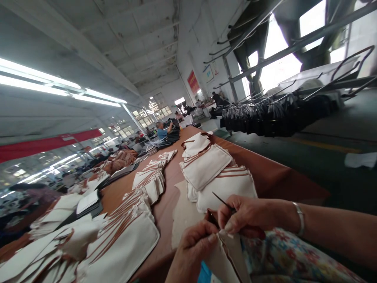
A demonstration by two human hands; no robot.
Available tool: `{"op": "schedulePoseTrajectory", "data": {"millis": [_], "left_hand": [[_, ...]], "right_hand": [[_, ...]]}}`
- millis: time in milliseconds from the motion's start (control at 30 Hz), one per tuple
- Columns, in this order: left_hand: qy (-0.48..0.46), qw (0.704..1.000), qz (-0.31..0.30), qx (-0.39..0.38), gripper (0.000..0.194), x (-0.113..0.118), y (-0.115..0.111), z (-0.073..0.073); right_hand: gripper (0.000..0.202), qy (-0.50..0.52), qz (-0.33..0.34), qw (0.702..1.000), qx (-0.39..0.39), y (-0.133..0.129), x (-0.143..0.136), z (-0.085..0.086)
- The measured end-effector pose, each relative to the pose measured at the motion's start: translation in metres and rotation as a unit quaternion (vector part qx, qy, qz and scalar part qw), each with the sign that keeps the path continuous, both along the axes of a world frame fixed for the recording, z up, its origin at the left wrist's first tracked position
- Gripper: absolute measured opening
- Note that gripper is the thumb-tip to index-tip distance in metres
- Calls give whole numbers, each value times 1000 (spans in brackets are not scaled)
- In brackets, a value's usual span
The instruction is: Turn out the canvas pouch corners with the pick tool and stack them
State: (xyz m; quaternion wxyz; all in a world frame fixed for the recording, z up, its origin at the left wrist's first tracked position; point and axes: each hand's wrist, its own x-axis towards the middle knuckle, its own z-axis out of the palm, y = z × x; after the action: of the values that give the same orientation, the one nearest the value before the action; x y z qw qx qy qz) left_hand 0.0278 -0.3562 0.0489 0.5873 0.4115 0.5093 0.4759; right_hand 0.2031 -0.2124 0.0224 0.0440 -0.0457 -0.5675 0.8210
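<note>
Low on the right, my left hand (pixel 194 245) is closed, its thumb and fingers pinching the edge of a white leather-like piece (pixel 225 257) with a brown inner side. My right hand (pixel 246 216) meets it there, thumb and forefinger pinched at the same edge. A dark pointed blade (pixel 221 199) sticks out from the right hand, and a bit of red shows beneath the palm; it looks like scissors, mostly hidden by the fingers. Just beyond the hands lies a pile of similar stitched white pieces (pixel 225 184) with brown edges.
The brown-covered table (pixel 167 220) runs away from me. Fanned rows of white pieces (pixel 126 243) lie along its left side. A rack of dark hanging items (pixel 265 118) stands right of it. Another person (pixel 161 131) in blue is at the far end.
</note>
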Motion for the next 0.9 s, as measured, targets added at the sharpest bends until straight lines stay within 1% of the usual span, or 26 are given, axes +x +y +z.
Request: {"op": "schedulePoseTrajectory", "data": {"millis": [100, 200, 267, 333, 400, 500, 567, 633, 700, 767, 800, 900], "left_hand": [[42, 998, -13, 34, 35, 6, -7, 4], [83, 996, 17, 34, 39, 10, -10, 6], [85, 996, 33, 21, 38, 12, -8, 7], [76, 996, 32, 17, 35, 14, -5, 7], [77, 997, 30, 12, 32, 18, 0, 6], [108, 993, 43, 0, 28, 22, 10, 3], [121, 991, 48, -7, 27, 24, 18, -2], [110, 992, 50, -16, 29, 25, 25, -9], [97, 994, 55, -22, 31, 25, 32, -16], [93, 994, 55, -25, 27, 25, 39, -22], [94, 994, 54, -25, 23, 26, 41, -24], [89, 995, 45, -30, 12, 28, 47, -25]], "right_hand": [[28, -6, -48, 994, 93, -12, 7, 6], [26, 34, -113, 979, 167, -23, 12, 13], [22, 76, -131, 969, 196, -26, 14, 16], [18, 99, -125, 968, 193, -26, 16, 19], [16, 99, -122, 972, 175, -24, 20, 22], [15, 64, -121, 978, 157, -17, 25, 26], [15, 48, -115, 981, 150, -12, 28, 26], [18, 45, -114, 979, 160, -6, 30, 23], [24, 44, -121, 974, 186, -1, 30, 18], [27, 39, -136, 967, 211, 3, 29, 12], [25, 32, -143, 965, 219, 4, 29, 10], [8, -8, -159, 959, 233, 7, 29, 5]]}}
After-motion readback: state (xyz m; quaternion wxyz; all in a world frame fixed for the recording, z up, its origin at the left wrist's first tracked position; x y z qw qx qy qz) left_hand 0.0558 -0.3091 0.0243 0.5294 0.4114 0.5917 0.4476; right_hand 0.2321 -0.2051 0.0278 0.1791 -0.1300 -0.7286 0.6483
